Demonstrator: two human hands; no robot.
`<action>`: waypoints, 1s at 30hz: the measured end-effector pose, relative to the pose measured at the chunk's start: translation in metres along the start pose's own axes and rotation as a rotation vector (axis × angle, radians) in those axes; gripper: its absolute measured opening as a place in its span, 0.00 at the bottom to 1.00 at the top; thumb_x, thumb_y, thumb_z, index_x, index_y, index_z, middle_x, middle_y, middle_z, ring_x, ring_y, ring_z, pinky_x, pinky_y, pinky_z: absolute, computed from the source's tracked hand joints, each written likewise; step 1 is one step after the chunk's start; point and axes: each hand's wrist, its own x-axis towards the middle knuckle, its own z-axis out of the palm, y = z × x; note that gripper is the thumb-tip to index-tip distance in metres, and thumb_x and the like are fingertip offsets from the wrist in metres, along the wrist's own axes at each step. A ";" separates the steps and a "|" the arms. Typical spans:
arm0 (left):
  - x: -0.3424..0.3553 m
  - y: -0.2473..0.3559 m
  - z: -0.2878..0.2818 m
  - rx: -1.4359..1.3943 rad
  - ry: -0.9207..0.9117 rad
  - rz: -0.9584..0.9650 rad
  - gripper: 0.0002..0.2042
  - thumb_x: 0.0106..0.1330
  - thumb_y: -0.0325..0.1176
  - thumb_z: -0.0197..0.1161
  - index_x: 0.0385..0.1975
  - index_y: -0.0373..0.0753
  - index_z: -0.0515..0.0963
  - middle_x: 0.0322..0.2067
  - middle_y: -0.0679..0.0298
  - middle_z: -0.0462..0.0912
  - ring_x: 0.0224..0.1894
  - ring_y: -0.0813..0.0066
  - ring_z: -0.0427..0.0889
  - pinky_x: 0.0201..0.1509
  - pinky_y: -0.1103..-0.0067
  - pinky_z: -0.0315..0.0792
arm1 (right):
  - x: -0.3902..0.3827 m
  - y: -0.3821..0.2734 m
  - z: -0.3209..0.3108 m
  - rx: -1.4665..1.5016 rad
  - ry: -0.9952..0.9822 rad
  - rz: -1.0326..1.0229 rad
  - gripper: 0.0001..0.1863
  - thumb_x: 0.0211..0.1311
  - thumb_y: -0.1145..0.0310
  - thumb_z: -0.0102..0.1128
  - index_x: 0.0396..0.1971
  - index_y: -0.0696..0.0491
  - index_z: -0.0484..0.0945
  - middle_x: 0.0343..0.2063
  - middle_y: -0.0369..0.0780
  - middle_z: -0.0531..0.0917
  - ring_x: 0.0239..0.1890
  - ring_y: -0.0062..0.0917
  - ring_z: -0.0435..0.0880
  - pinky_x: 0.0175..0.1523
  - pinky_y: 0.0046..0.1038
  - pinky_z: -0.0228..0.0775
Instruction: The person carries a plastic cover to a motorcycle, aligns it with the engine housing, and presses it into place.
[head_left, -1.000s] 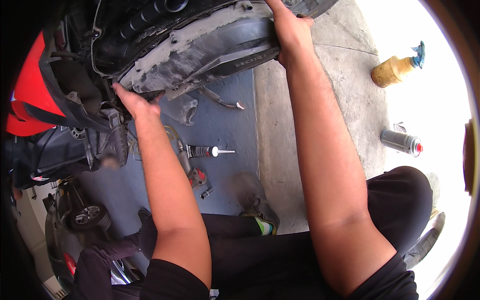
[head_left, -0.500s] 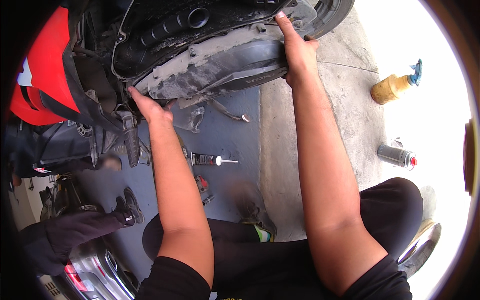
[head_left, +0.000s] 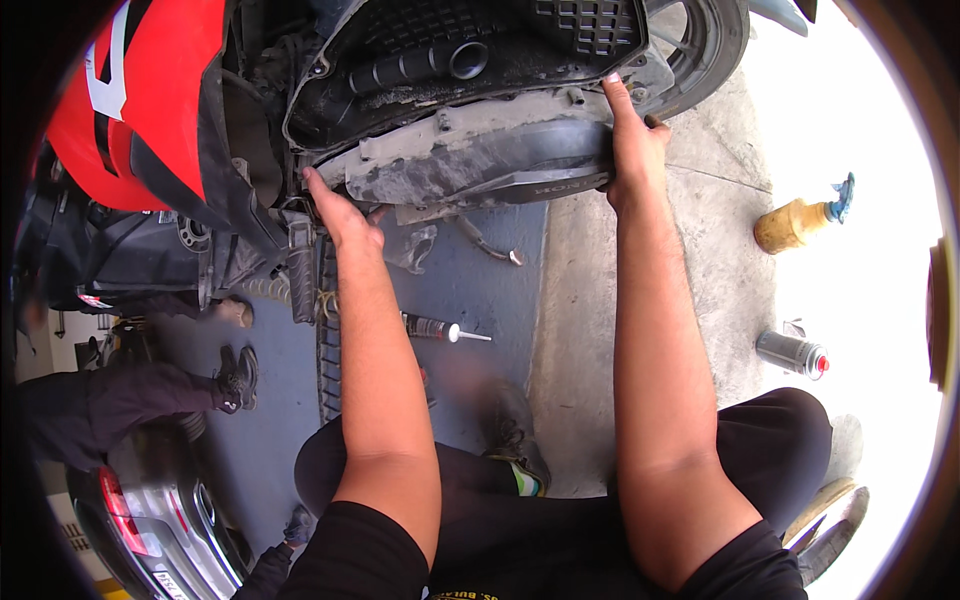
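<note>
View from above of a scooter with red bodywork (head_left: 150,110) raised over a grey floor (head_left: 480,290). The grimy grey engine cover (head_left: 480,165) sits along the underside of the machine, below a black ribbed housing (head_left: 470,50) and beside the rear tyre (head_left: 700,50). The left hand (head_left: 340,215) grips the cover's left end, fingers curled over its edge; the right hand (head_left: 630,150) is pressed flat around its right end, thumb and fingers spread. The hands are well apart, one at each end. The cover appears to be stiff cast metal, probably fairly heavy and greasy, so slippery; the two ends look like the surest holds. On the floor lie a sealant tube (head_left: 435,327), a spray can (head_left: 790,352) and a yellow bottle (head_left: 795,222) toward the right edge.
</note>
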 end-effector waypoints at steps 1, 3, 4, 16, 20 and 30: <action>-0.001 0.001 0.001 -0.004 -0.001 -0.001 0.42 0.71 0.72 0.41 0.78 0.51 0.56 0.77 0.60 0.58 0.78 0.50 0.55 0.74 0.34 0.43 | 0.001 0.000 -0.001 -0.002 0.001 -0.004 0.70 0.45 0.37 0.81 0.74 0.67 0.48 0.69 0.60 0.64 0.71 0.46 0.67 0.73 0.45 0.63; -0.002 0.002 0.002 0.007 0.015 -0.003 0.41 0.71 0.72 0.41 0.77 0.51 0.57 0.76 0.60 0.59 0.78 0.50 0.55 0.74 0.34 0.43 | 0.001 0.001 -0.002 -0.024 0.011 0.003 0.70 0.44 0.36 0.80 0.74 0.67 0.48 0.69 0.60 0.64 0.71 0.47 0.67 0.73 0.45 0.63; -0.002 0.003 0.001 0.002 0.015 -0.005 0.41 0.71 0.72 0.41 0.77 0.51 0.57 0.76 0.60 0.59 0.78 0.50 0.55 0.74 0.34 0.43 | 0.001 0.003 -0.001 -0.028 0.010 -0.001 0.70 0.44 0.36 0.80 0.74 0.67 0.48 0.69 0.60 0.64 0.71 0.47 0.67 0.73 0.45 0.63; -0.005 0.003 0.001 0.000 0.006 0.019 0.42 0.71 0.71 0.43 0.78 0.51 0.55 0.76 0.59 0.59 0.77 0.49 0.56 0.73 0.34 0.45 | 0.003 0.001 -0.001 -0.011 0.001 -0.003 0.70 0.44 0.35 0.80 0.74 0.66 0.48 0.70 0.60 0.64 0.71 0.47 0.67 0.73 0.45 0.63; -0.008 0.002 0.002 0.009 0.047 0.031 0.42 0.71 0.71 0.43 0.78 0.51 0.53 0.77 0.59 0.58 0.77 0.49 0.56 0.73 0.34 0.46 | 0.001 -0.002 -0.001 -0.023 -0.006 0.000 0.69 0.47 0.38 0.80 0.74 0.66 0.46 0.68 0.60 0.64 0.69 0.48 0.69 0.69 0.48 0.67; -0.005 0.003 0.003 0.009 0.026 0.025 0.43 0.70 0.72 0.43 0.79 0.50 0.53 0.77 0.59 0.57 0.78 0.50 0.55 0.73 0.33 0.44 | 0.002 -0.001 -0.001 -0.022 0.001 0.005 0.70 0.45 0.36 0.80 0.74 0.66 0.47 0.70 0.60 0.64 0.71 0.48 0.66 0.73 0.46 0.62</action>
